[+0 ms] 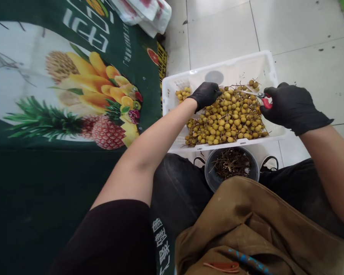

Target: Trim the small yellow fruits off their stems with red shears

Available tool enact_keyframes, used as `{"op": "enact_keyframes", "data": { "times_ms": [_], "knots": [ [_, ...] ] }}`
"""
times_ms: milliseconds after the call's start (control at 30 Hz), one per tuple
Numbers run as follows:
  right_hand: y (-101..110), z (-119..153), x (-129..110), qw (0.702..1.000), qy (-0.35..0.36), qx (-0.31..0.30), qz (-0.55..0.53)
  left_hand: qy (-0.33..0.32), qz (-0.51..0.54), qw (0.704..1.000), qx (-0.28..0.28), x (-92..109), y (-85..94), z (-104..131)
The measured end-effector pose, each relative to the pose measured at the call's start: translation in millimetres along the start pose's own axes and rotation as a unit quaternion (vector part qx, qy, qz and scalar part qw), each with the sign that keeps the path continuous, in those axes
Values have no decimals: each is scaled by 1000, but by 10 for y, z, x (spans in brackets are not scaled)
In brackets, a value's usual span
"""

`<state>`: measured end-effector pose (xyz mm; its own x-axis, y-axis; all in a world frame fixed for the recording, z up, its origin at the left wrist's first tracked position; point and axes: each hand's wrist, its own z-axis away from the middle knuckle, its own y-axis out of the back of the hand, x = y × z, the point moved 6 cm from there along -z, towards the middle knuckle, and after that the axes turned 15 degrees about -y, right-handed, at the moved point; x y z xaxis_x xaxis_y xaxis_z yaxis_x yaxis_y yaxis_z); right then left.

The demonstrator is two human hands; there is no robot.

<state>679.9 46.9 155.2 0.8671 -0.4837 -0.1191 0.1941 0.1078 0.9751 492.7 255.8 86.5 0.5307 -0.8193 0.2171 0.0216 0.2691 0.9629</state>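
A white plastic crate (218, 67) holds a heap of longans (226, 118), small round yellow-brown fruits on thin twigs. My left hand (206, 94), in a black glove, is closed at the upper left edge of the heap; whatever its fingers pinch is hidden. My right hand (289, 105), also black-gloved, grips red-handled snips (266, 102) over the crate's right side. Their blades point left across the top of the heap, among twigs and fruit. A smaller cluster of longans (183, 93) lies at the crate's left end, beside my left hand.
Below the crate, between my feet, stands a grey bucket (208, 173) with cut twigs (232, 163) inside. A dark green fruit-printed cover (143, 99) fills the left side. White plastic bags (149, 15) lie at its top. Pale floor tiles (223, 30) surround the crate.
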Motion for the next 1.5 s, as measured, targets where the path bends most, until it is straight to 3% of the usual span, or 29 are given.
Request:
{"op": "enact_keyframes", "data": {
  "times_ms": [133, 333, 500, 633, 767, 900, 1100, 1367, 1500],
  "knots": [
    [-117, 17, -178, 998, 43, 15, 44, -74, 31, 996, 45, 300, 111, 95],
    [-206, 125, -255, 997, 65, 16, 28, -125, 49, 990, 39, 647, 241, 296],
    [-158, 229, -336, 998, 67, 14, 15, -141, 33, 989, 17, 841, 185, 372],
    [-244, 234, -445, 996, 37, -36, 67, -164, 32, 986, 7, 961, 122, 386],
    [-405, 246, -578, 995, 67, -39, 65, -155, 32, 987, -8, 935, 124, 369],
    [-540, 278, -535, 994, 59, -61, 70, -110, 52, 992, 40, 703, 220, 355],
    [-329, 289, -256, 997, 31, -13, 74, -47, 187, 972, 133, 288, 252, 500],
    [-244, 357, -474, 993, 92, -11, 79, -59, 309, 938, 147, 449, 263, 597],
    [-325, 345, -552, 995, 67, -43, 63, -67, 313, 938, 133, 464, 172, 540]
  ]
}}
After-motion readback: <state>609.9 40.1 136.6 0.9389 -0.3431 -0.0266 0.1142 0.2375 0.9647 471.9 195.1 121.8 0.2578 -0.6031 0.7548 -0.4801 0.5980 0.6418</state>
